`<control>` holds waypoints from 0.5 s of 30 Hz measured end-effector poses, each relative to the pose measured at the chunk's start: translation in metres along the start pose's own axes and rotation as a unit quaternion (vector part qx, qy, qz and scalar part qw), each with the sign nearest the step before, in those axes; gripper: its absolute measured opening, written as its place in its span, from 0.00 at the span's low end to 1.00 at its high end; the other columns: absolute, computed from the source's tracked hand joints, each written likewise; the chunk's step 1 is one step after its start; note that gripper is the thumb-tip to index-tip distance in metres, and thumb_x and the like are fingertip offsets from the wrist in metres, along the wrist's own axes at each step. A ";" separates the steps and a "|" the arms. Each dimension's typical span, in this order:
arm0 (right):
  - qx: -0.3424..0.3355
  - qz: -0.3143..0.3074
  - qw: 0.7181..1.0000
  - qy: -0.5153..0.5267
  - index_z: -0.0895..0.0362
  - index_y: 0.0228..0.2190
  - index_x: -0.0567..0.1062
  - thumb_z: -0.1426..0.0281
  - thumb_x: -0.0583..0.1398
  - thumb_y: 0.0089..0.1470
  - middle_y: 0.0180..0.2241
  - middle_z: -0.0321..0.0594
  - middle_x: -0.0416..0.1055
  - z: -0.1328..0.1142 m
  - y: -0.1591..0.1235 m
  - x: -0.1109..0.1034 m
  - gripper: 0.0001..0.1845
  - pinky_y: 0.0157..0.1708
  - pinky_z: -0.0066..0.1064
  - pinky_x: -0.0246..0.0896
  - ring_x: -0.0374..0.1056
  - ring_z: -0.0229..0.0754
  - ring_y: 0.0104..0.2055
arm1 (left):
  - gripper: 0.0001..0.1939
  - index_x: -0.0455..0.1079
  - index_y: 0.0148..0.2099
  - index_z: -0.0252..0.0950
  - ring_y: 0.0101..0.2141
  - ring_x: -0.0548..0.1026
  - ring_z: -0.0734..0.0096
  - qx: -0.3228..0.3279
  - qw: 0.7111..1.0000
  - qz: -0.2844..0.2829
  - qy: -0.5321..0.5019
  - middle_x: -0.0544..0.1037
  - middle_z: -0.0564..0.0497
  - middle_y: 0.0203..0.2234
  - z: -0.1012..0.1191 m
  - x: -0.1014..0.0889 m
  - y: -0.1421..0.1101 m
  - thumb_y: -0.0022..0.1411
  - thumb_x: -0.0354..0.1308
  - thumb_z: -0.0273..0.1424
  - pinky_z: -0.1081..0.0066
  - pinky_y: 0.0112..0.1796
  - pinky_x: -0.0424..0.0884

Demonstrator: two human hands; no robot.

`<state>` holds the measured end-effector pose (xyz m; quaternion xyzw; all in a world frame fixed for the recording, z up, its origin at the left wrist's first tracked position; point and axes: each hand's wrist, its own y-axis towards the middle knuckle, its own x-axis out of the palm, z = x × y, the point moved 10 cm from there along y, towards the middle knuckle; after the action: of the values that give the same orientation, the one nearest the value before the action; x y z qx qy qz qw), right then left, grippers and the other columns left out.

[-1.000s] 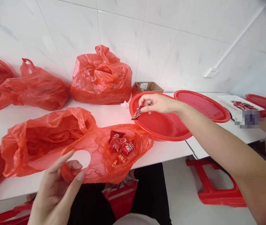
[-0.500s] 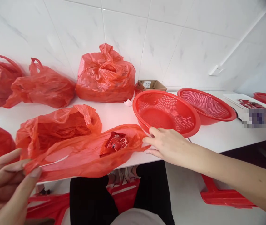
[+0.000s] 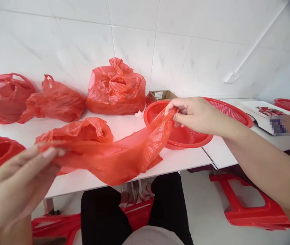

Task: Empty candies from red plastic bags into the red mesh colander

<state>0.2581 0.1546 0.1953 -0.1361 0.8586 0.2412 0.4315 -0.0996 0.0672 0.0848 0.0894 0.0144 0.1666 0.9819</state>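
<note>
My right hand [image 3: 195, 114] sits at centre right of the frame, its back turned up, with the thumb and fingertips [image 3: 170, 107] drawn together in a pinch. My right forearm [image 3: 267, 166] slopes from there down to the lower right edge. My left hand [image 3: 19, 170] is at the lower left, its fingers stretched out close together and pointing right, toward the middle of the frame. My left wrist [image 3: 5, 217] drops out through the bottom edge. The hands are well apart, the right one higher.
</note>
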 end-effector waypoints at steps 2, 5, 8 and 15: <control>-0.005 0.013 0.998 0.058 0.56 0.31 0.76 0.74 0.58 0.57 0.28 0.36 0.73 -0.005 0.009 -0.013 0.06 0.27 0.29 0.60 0.67 0.36 0.27 | 0.06 0.78 0.33 0.40 0.37 0.73 0.75 0.056 0.991 -0.004 -0.118 0.80 0.57 0.34 0.037 0.025 0.014 0.61 0.60 0.29 0.76 0.42 0.71; -0.022 0.061 0.991 0.116 0.57 0.32 0.77 0.77 0.58 0.57 0.27 0.36 0.73 -0.013 0.018 -0.032 0.07 0.25 0.27 0.61 0.66 0.34 0.25 | 0.05 0.76 0.35 0.37 0.42 0.73 0.72 0.110 0.978 -0.055 -0.168 0.78 0.53 0.40 0.076 0.068 0.028 0.61 0.59 0.26 0.74 0.47 0.69; -0.040 0.000 0.990 0.136 0.58 0.31 0.78 0.78 0.60 0.55 0.28 0.36 0.74 -0.028 0.025 -0.023 0.07 0.25 0.26 0.62 0.67 0.33 0.25 | 0.08 0.72 0.45 0.39 0.42 0.75 0.67 0.071 0.967 -0.181 -0.162 0.77 0.51 0.40 0.083 0.119 0.032 0.63 0.59 0.31 0.70 0.42 0.72; -0.148 -0.089 0.970 0.174 0.57 0.30 0.77 0.78 0.60 0.53 0.26 0.32 0.71 -0.089 0.044 0.021 0.06 0.30 0.28 0.65 0.68 0.35 0.30 | 0.23 0.67 0.51 0.40 0.21 0.66 0.76 -0.023 0.904 -0.415 0.099 0.67 0.59 0.19 0.058 0.211 0.015 0.55 0.68 0.39 0.74 0.26 0.66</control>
<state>0.1664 0.1438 0.2368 -0.3143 0.8597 0.2983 0.2705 0.0986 0.1405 0.1448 0.0357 0.1438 -0.2473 0.9575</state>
